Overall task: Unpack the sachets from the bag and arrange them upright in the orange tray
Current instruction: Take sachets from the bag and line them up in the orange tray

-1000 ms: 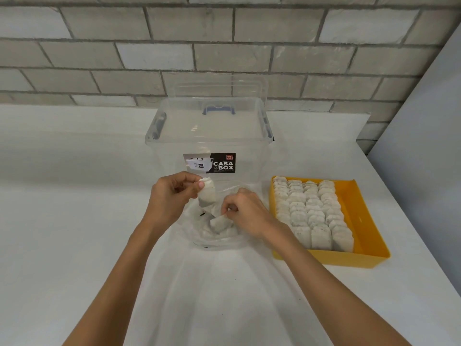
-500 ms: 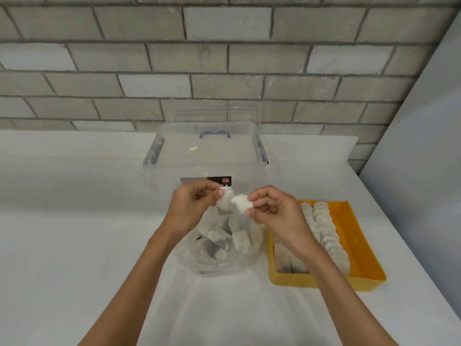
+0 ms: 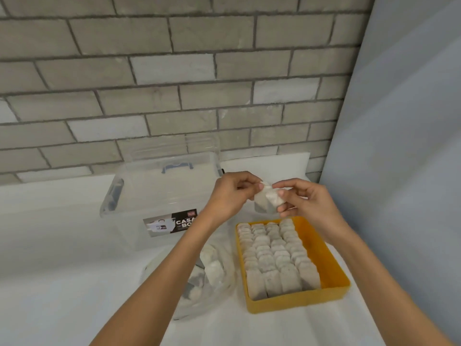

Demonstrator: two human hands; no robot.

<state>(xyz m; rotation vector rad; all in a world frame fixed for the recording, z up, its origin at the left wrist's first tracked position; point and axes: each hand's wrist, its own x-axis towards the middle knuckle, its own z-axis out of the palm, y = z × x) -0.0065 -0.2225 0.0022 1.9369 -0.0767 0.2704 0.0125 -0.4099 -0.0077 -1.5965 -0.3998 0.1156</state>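
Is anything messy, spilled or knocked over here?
Nothing stands out. The sachets in the orange tray stand upright in tidy rows, leaving a bare strip on its right. The clear bag lies slumped beside it, its sachets inside, none spilled. The left hand and right hand pinch loose sachets near the tray's far end.

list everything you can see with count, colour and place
orange tray: one, orange, on the table at right
sachets in tray: many in four rows, whitish-grey, upright, filling the tray's left part
held sachets: two it seems, whitish, pinched between both hands near the tray's far end
bag: one, clear, on the table left of the tray, under the left forearm
sachets in bag: several, whitish, loose inside
storage box: one, clear with a black label, behind the bag
table: one, white
brick wall: grey, behind
panel: pale blue-grey, far right
left hand: one, pinching held sachets
right hand: one, pinching held sachets
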